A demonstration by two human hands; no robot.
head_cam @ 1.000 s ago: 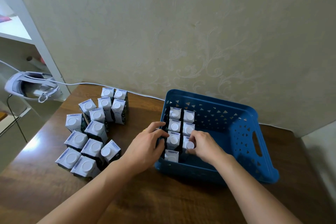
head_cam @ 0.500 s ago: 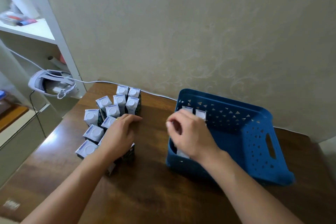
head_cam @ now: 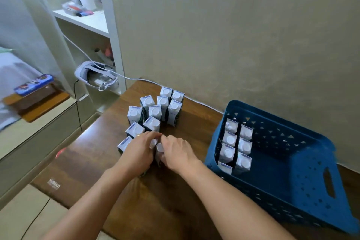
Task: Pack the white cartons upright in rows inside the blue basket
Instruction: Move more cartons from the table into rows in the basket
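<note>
Both hands left of basket point(head_cam: 292, 163), among loose cartons point(head_cam: 155, 112) on table point(head_cam: 171, 197). Left hand point(head_cam: 139, 152) and right hand point(head_cam: 178, 153) each curl round a carton. Two rows stand upright against basket's left wall.

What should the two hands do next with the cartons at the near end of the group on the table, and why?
Probably lift them and carry them right to the blue basket. The left hand and the right hand each curl round a carton in the loose group, while the basket holds only two rows of upright cartons along its left wall, so bare floor beside them awaits a third row.
</note>
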